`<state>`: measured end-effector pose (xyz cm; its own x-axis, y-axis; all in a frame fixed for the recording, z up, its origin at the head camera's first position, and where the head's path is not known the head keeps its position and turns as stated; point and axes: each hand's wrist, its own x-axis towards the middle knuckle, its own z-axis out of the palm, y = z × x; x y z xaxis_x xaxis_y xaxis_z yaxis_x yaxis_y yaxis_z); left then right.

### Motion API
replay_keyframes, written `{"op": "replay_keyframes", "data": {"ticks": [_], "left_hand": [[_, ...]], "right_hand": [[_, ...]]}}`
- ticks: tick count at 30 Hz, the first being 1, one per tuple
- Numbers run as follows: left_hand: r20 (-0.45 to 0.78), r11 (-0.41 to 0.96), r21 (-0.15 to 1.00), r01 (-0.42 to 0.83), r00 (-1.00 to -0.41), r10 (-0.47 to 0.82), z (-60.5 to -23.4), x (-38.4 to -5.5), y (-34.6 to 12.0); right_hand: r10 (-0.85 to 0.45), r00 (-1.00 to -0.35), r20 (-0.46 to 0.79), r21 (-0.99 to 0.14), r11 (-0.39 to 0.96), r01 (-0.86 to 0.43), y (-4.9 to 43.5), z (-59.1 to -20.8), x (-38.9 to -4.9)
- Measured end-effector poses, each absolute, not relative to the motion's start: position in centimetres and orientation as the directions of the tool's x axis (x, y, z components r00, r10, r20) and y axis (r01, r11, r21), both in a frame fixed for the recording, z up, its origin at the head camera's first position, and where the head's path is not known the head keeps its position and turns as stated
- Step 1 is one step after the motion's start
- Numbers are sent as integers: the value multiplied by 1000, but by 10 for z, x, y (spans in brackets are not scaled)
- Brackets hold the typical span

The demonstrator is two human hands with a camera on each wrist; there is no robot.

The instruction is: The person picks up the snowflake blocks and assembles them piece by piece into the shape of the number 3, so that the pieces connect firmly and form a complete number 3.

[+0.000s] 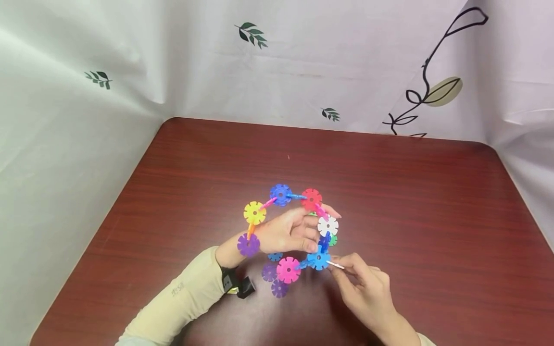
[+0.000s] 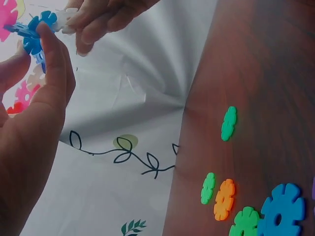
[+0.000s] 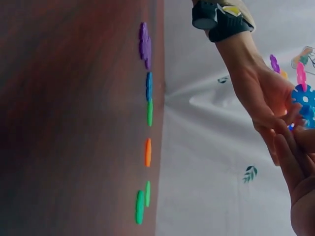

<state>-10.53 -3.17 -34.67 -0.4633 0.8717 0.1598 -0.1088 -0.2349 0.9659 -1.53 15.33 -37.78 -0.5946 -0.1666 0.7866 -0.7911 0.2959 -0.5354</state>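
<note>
A curved chain of notched plastic discs hangs in the air above the table, with yellow (image 1: 254, 213), dark blue, red, pink and other discs slotted edge to edge. My left hand (image 1: 289, 233) reaches through the curve and pinches the chain at a light-blue disc (image 1: 319, 258) between thumb and fingers. From the right, my right hand (image 1: 368, 288) pinches a white disc (image 1: 336, 265), seen edge-on, against the light-blue disc's rim. In the left wrist view this white disc (image 2: 65, 20) touches the blue one. How deep it sits in the slot cannot be told.
Loose discs lie on the brown table (image 1: 207, 158) beneath the chain: purple discs (image 1: 279, 289), a blue disc (image 2: 283, 211), an orange disc (image 2: 224, 199) and several green ones (image 2: 229, 123). White printed cloth (image 1: 285, 72) hangs around the table's back and sides.
</note>
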Motion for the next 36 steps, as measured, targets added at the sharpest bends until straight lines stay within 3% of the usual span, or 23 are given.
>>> {"op": "replay_keyframes", "data": {"ticks": [7, 18, 28, 36], "left_hand": [[142, -215, 970, -115, -448, 883, -349, -106, -30], [170, -208, 977, -55, -397, 902, -349, -106, -30], [163, -168, 985, 30, -457, 875, -350, -109, -32], [150, -115, 988, 99, -504, 851, -353, -111, -31]], "right_hand": [[-255, -550, 795, -482, 284, -829, 152, -373, -16], [-208, -601, 772, -536, 296, -791, 153, -377, -9], [-180, -701, 690, -590, 420, -689, 155, -378, -11], [-194, -776, 600, -655, 436, -616, 155, -380, -12]]}}
